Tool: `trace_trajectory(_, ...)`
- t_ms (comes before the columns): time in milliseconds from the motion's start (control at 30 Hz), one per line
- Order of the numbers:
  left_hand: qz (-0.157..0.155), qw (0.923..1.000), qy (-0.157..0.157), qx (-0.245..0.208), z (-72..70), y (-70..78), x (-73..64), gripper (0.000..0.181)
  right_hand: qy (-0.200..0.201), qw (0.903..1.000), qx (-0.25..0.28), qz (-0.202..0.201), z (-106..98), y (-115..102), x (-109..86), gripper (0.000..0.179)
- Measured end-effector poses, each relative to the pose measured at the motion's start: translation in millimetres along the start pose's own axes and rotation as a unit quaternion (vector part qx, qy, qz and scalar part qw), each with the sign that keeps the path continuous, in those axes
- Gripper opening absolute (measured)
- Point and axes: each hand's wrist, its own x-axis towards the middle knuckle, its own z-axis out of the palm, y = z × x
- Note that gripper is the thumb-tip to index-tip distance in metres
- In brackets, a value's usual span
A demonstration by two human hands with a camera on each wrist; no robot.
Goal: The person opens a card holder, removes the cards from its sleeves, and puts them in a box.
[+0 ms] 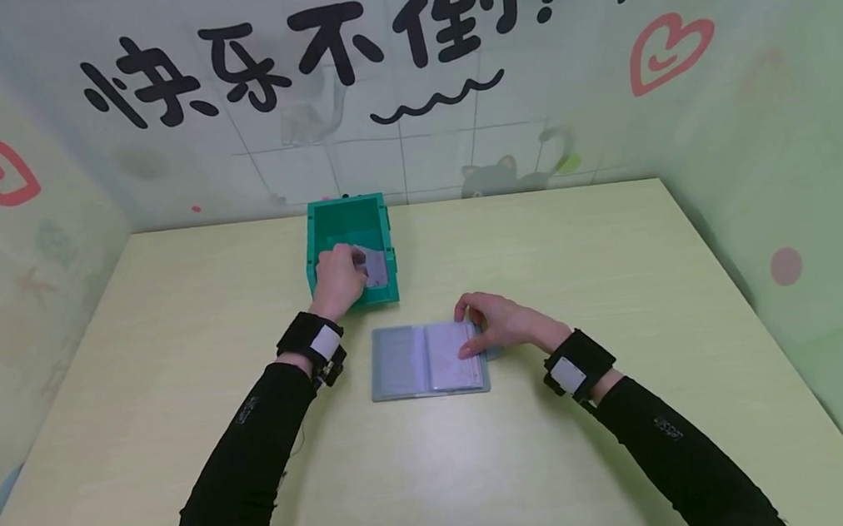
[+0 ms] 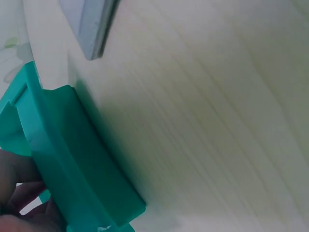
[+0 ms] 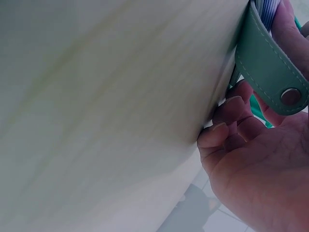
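Observation:
My left hand [image 1: 339,280] reaches into a teal plastic box [image 1: 345,214], its fingers curled at a pale purple card [image 1: 376,269] near the front of the box. In the left wrist view the box wall hides most of those fingertips. A card album [image 1: 399,367] lies open on the table, with clear sleeve pages [image 1: 449,369] on its right side. My right hand [image 1: 500,320] holds the album's right edge, thumb on the pages and index finger at the top edge. The right wrist view shows its grey-green snap strap [image 3: 268,65] beside my curled fingers.
The pale wooden table [image 1: 578,241] runs back to a printed backdrop [image 1: 398,165], with similar sheets on both sides. The box stands behind and left of the album, with a gap between them. Black wrist bands [image 1: 579,364] sit over dark sleeves.

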Motion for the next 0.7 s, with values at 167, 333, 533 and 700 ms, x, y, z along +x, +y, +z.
trace_trajectory(167,0.001,0.9996,-0.027,0.008,3.6,1.7,-4.9,0.026,0.001,1.0,-0.003,0.001,0.5,-0.6,0.1,0.047)
trace_trajectory(333,-0.014,0.9987,-0.049,0.0,7.3,2.9,-6.8,0.02,0.001,1.0,-0.001,0.005,1.1,-0.2,0.4,0.047)
trace_trajectory(533,-0.019,0.9979,-0.062,0.007,8.5,3.1,-7.5,0.037,0.001,1.0,0.004,0.001,0.6,0.1,0.5,0.047)
trace_trajectory(700,-0.033,0.9965,-0.071,0.029,9.3,4.8,-7.5,0.035,0.002,1.0,0.004,-0.008,0.2,1.7,0.7,0.047)
